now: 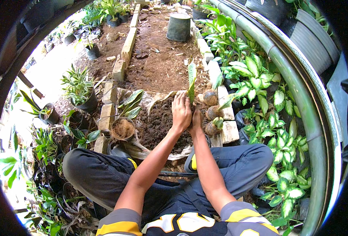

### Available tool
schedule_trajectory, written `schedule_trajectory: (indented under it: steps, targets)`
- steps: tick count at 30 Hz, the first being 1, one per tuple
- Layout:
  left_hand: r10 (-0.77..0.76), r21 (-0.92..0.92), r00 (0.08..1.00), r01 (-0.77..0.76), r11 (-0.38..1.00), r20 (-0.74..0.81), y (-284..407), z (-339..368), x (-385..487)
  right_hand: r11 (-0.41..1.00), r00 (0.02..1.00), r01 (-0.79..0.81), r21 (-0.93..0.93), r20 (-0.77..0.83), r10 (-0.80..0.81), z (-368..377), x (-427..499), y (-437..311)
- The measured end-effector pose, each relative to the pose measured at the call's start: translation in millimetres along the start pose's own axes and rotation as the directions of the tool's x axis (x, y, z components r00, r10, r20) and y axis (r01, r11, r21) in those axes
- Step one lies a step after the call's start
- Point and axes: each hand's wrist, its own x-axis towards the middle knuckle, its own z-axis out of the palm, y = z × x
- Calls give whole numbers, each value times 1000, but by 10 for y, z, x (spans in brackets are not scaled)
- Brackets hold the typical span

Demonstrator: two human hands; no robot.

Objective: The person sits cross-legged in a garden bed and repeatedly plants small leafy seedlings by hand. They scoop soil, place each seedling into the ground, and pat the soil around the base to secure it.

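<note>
My left hand and my right hand press together around the base of an upright snake plant leaf. The left fingers lie straight and close together, and the fingers hide what is at the leaf's foot. Beneath both hands dark, crumbly soil is heaped on a pale, worn sack. Just right of my right hand, several fibre-wrapped root balls with snake plant leaves sit in a row along the bricks.
To the left stand a pot of coconut fibre and loose variegated leaves. Brick rows edge the bare earth path, where an upturned black bucket stands. Dense dieffenbachia and a bamboo pole line the right.
</note>
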Motion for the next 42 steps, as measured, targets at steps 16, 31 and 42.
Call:
schedule_trajectory:
  steps: [16,31,42]
  targets:
    - [-232,-649,839,531,545,492,30,-172,101,824,943,333,-459,189,-276,174,-35,-279]
    - [-393,-510,846,532,676,362,-73,-61,12,479,796,374,-794,9,-605,163,-13,-96]
    - [-510,-439,837,541,718,197,-281,106,-55,863,946,114,-492,-211,-246,-96,219,35]
